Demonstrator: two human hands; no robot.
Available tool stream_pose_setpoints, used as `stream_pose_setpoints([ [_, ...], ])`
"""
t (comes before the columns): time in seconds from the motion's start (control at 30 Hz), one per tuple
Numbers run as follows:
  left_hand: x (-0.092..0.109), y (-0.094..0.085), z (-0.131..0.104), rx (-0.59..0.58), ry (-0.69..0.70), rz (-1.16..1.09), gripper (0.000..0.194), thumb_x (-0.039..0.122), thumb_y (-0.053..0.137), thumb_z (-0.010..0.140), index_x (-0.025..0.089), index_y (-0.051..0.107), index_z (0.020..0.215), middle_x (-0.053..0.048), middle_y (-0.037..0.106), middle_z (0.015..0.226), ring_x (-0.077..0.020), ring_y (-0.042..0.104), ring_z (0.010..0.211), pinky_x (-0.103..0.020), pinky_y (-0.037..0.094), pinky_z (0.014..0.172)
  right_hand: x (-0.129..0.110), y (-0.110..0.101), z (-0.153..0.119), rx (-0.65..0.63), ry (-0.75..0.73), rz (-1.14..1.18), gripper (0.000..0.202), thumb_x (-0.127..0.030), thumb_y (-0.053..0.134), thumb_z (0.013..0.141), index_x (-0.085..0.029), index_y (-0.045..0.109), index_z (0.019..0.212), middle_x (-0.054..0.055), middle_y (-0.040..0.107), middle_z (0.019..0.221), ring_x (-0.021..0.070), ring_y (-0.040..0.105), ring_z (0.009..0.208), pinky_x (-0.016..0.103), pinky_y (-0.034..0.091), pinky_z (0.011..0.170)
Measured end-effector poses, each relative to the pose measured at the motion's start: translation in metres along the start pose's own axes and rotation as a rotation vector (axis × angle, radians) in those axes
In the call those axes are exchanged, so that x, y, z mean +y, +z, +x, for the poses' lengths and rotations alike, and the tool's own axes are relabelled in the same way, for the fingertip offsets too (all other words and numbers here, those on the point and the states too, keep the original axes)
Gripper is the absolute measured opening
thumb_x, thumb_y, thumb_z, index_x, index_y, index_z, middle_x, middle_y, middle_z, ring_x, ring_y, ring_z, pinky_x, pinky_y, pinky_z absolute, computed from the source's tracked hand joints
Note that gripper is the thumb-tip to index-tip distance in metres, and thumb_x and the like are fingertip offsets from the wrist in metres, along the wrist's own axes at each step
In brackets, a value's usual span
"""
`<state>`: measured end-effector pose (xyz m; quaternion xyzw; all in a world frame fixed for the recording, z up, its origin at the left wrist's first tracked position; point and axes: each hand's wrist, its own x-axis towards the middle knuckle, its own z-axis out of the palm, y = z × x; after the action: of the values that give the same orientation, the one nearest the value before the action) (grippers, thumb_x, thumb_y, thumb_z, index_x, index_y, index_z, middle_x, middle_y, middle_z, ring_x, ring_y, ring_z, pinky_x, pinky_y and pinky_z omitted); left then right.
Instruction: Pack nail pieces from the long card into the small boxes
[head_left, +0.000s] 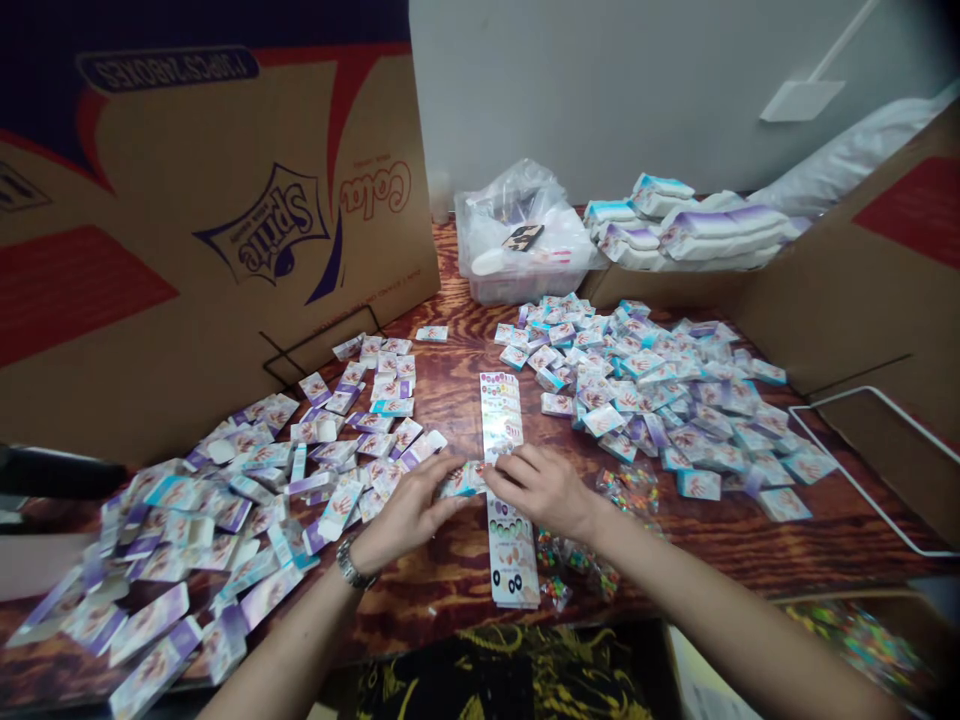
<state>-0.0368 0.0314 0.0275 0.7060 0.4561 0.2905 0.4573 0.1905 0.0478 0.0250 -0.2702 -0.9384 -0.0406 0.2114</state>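
Near the middle of the wooden table, my left hand (pixel 412 508) holds a small printed box (pixel 461 480) between thumb and fingers. My right hand (pixel 544 485) has its fingers bent together at the box's right end; whatever lies between them is too small to make out. Under my right fingers runs a long printed strip stack (pixel 512 560), lying lengthwise toward the table's front edge. Small bags of colourful pieces (pixel 626 490) lie beside and beneath my right forearm. Many small boxes (pixel 247 460), some with open flaps, are spread left of my left hand.
A heap of small boxes (pixel 645 370) covers the right side. Behind it stand a plastic tub (pixel 517 285) and wrapped packs (pixel 720 235). Large cartons (pixel 225 220) flank the table. A white wire frame (pixel 862 470) is at right, with an open box of colourful pieces (pixel 855 640) below.
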Motion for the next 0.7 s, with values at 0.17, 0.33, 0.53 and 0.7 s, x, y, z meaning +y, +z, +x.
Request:
stream_pose_setpoints([
  [0.17,0.013,-0.001,0.001,-0.047,-0.031,-0.107,0.040,0.030,0.066,0.075,0.026,0.060,0.114,-0.008,0.060,0.117,-0.0261,0.051,0.111,-0.040,0.033,0.100,0.006,-0.011,-0.005,-0.065,-0.110,0.053,0.026,-0.015,0.045,0.090,-0.028,0.055,0.110,0.002,0.067,0.096,0.0172,0.055,0.084,0.029,0.043,0.063],
  [0.33,0.014,0.005,0.000,-0.066,0.026,0.001,0.042,0.028,0.064,0.076,0.025,0.057,0.118,-0.009,0.059,0.117,-0.0264,0.050,0.111,-0.042,0.032,0.100,0.009,-0.016,0.000,-0.079,-0.195,0.060,0.025,-0.016,0.044,0.091,-0.028,0.058,0.107,0.002,0.068,0.095,0.0143,0.056,0.072,0.026,0.042,0.056],
  [0.53,0.007,0.014,-0.007,0.000,0.033,0.066,0.044,0.026,0.061,0.078,0.025,0.053,0.121,-0.009,0.056,0.119,-0.0275,0.046,0.115,-0.043,0.031,0.102,-0.006,-0.008,0.003,0.033,0.048,0.311,0.027,-0.012,0.040,0.090,-0.020,0.059,0.109,0.009,0.063,0.104,0.0169,0.057,0.090,0.030,0.051,0.076],
  [0.7,0.006,0.023,-0.010,0.076,0.048,0.293,0.041,0.025,0.052,0.084,0.023,0.048,0.124,-0.011,0.052,0.120,-0.0283,0.045,0.116,-0.045,0.034,0.100,-0.020,-0.010,0.006,0.061,0.234,0.585,0.022,-0.013,0.046,0.087,-0.018,0.058,0.105,0.009,0.060,0.101,0.0179,0.057,0.096,0.032,0.050,0.082],
])
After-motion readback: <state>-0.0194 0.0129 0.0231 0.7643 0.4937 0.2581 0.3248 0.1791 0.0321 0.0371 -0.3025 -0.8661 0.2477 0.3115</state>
